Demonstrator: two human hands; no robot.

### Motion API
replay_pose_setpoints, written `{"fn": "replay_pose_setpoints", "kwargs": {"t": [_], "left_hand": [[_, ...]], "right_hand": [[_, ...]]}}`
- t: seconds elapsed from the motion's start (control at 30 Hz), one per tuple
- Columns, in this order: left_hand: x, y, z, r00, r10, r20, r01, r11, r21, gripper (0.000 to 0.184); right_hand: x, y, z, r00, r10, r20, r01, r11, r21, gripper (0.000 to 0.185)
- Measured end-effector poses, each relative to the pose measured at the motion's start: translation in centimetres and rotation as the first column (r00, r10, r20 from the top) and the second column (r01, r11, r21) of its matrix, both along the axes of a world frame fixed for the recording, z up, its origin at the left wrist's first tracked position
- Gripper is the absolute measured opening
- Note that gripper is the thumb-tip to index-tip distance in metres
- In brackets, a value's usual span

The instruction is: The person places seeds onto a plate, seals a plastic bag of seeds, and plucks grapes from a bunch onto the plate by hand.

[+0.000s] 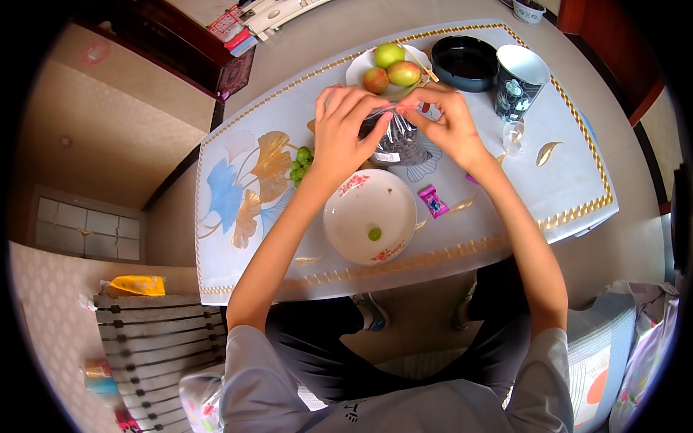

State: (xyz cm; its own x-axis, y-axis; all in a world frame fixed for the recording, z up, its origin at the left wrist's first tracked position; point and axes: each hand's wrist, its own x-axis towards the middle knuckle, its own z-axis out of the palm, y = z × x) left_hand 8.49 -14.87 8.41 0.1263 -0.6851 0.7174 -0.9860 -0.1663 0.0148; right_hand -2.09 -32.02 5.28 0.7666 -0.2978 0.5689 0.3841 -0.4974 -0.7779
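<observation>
A clear plastic bag (406, 149) with dark contents and a white label stands on the table. My left hand (351, 124) pinches the left side of its top edge. On the right side, my right hand (446, 124) grips the same edge between thumb and fingers. What exactly the bag contains is too small to make out. Just below it sits a white bowl (350, 220) with red flower patterns, holding one green grape (375, 234) and a tiny bit. Green grapes (299, 166) lie partly behind my left forearm. A purple wrapped candy (433, 202) is right of the bowl.
Behind my hands, a white plate (355, 71) carries several fruits (403, 73). To its right are a round black dish (464, 63), a tall patterned cup (520, 81) and a small clear cup (514, 138). A floral cloth covers the table (281, 256). A slatted seat (159, 335) stands at left.
</observation>
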Motion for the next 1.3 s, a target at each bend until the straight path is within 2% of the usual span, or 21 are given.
{"fn": "replay_pose_setpoints", "kwargs": {"t": [0.2,0.3,0.33,0.47,0.67,0.77,0.87,0.97,1.07,1.17,1.3], "left_hand": [[0.8,-0.3,-0.1,0.992,-0.078,-0.101,0.079,0.997,0.007,0.007],[0.2,-0.8,-0.2,0.997,-0.077,0.014,0.076,0.996,0.043,0.005],[0.1,-0.8,0.2,0.997,-0.077,-0.010,0.078,0.993,0.084,0.004],[0.0,-1.3,0.2,0.998,-0.051,0.037,0.050,0.998,0.034,0.007],[-0.5,-1.5,-0.1,1.000,-0.009,0.022,0.009,1.000,-0.008,0.005],[-0.4,-1.7,-0.1,1.000,0.005,0.031,-0.005,1.000,-0.015,0.004],[-0.3,-1.7,-0.8,0.999,0.033,-0.027,-0.033,0.999,-0.007,0.007],[-0.5,-1.6,-1.1,0.996,0.041,-0.080,-0.041,0.999,0.002,0.007],[0.0,-1.3,-0.7,0.989,0.027,-0.148,-0.028,1.000,-0.009,0.006],[0.4,-1.0,-0.5,0.976,0.012,-0.217,-0.023,0.999,-0.045,0.010],[0.5,-0.7,-0.2,0.962,-0.022,-0.273,0.014,0.999,-0.029,0.010]], "right_hand": [[-0.2,0.1,0.0,1.000,-0.002,-0.014,0.002,0.999,-0.036,0.006],[-0.1,-0.4,-0.3,1.000,-0.003,-0.024,0.003,1.000,-0.027,0.005],[-0.1,-0.7,-0.4,1.000,0.015,-0.027,-0.015,1.000,-0.005,0.005],[0.1,-0.5,-0.5,0.999,-0.027,0.030,0.028,0.999,-0.039,0.009],[-0.6,0.0,0.9,0.968,-0.187,0.171,0.242,0.881,-0.406,0.011],[-0.8,0.6,0.9,0.982,-0.185,-0.022,0.170,0.938,-0.304,0.010],[-0.3,0.3,0.4,0.983,-0.129,0.130,0.169,0.913,-0.371,0.009],[-0.1,-0.2,0.3,0.984,-0.116,0.136,0.159,0.915,-0.371,0.006],[0.0,-1.0,0.3,0.984,-0.030,0.177,0.087,0.942,-0.324,0.008],[-0.9,-0.9,1.2,0.996,-0.039,-0.083,0.023,0.982,-0.188,0.011],[-1.1,-1.0,1.3,0.995,-0.034,-0.090,0.018,0.984,-0.176,0.012]]}}
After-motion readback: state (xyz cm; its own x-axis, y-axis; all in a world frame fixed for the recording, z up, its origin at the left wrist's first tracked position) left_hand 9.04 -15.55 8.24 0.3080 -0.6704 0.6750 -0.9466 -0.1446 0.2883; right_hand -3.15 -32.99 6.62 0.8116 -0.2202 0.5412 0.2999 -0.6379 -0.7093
